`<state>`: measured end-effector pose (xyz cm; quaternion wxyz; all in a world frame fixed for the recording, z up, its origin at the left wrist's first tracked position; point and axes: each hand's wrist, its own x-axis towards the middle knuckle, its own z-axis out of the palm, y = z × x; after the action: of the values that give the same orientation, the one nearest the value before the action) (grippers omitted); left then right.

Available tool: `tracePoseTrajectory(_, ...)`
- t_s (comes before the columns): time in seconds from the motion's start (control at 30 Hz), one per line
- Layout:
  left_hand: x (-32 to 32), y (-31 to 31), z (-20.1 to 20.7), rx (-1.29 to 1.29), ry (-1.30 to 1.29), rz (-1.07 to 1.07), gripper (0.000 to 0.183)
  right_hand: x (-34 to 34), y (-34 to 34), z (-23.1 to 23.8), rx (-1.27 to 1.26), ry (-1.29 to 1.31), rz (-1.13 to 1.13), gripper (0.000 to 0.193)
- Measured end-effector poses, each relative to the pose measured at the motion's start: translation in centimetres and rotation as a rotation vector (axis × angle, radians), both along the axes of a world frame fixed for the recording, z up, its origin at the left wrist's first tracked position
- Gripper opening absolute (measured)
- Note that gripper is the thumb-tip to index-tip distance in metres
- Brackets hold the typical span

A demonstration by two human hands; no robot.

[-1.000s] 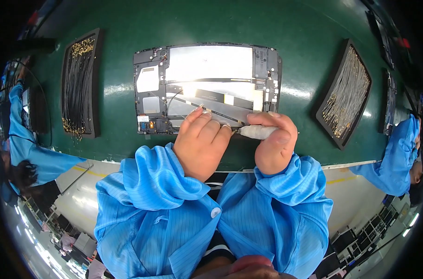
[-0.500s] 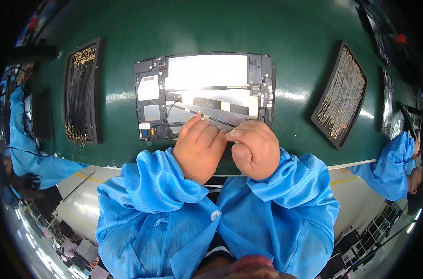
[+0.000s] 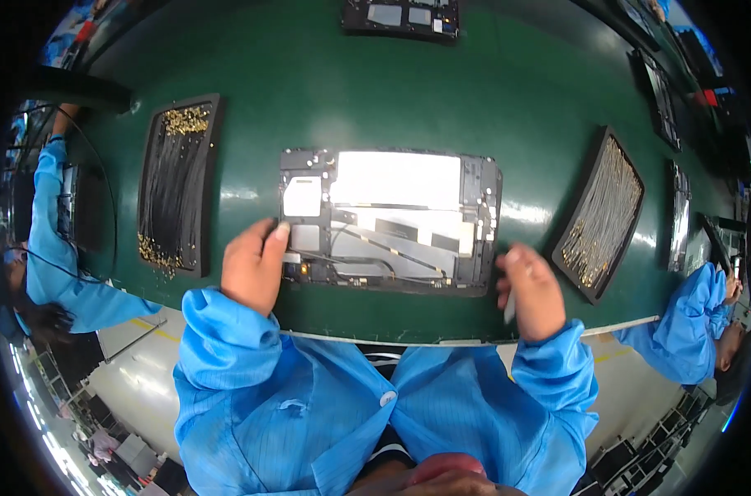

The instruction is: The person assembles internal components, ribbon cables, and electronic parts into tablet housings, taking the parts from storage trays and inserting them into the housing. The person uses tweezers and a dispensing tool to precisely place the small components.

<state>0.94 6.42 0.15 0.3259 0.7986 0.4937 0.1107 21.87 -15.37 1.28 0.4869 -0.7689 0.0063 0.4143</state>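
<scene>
An opened tablet-like device [image 3: 476, 182] lies in front of me, its black frame, silvery plates and thin dark cables showing. My left hand [image 3: 256, 266] is at its left edge, thumb over the rim and fingers along the side, closed on it. Just off its lower right corner, my right hand [image 3: 537, 291] has its fingers curled around a slim whitish stick-like thing [image 3: 509, 307]. Most of that thing is hidden by the hand. A thin dark cable [image 3: 400, 253] runs slantwise across the lower plates.
To the left stands a black tray [image 3: 212, 157] of dark cables with gold ends; to the right, another tray [image 3: 563, 263] of grey cables. A similar device [image 3: 400, 31] sits at the far edge. Co-workers in blue sleeves [image 3: 49, 194] are at both sides.
My hands have parted from the device's lower middle: the left to its left edge, the right to beyond its lower right corner. The view has shifted, and another device shows at the top.
</scene>
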Motion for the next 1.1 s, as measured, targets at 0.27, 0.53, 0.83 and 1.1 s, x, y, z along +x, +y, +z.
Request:
tracePoseTrajectory(0.27, 0.4, 2.7, -0.3, -0.51, -0.434, 0.315, 0.028, 0.1, 0.7, 1.6, 0.058, 0.461, 0.446, 0.037)
tracePoseTrajectory(0.53, 4.5, 2.1, 2.4, -0.777, -1.238, 0.545, 0.041, -1.2, 11.2, 4.5, 0.585, 0.378, 0.048, 0.032)
tracePoseTrajectory(0.83, 6.8, 3.1, 6.3, -1.114, -1.181, 0.31, 0.026, -2.6, 17.4, 5.0, 0.462, 0.341, 0.359, 0.028)
tracePoseTrajectory(1.1, 8.8, 14.1, 2.7, -1.061, -1.36, 0.529, 0.024, -5.7, 6.4, -3.0, 0.429, -0.032, 0.254, 0.024)
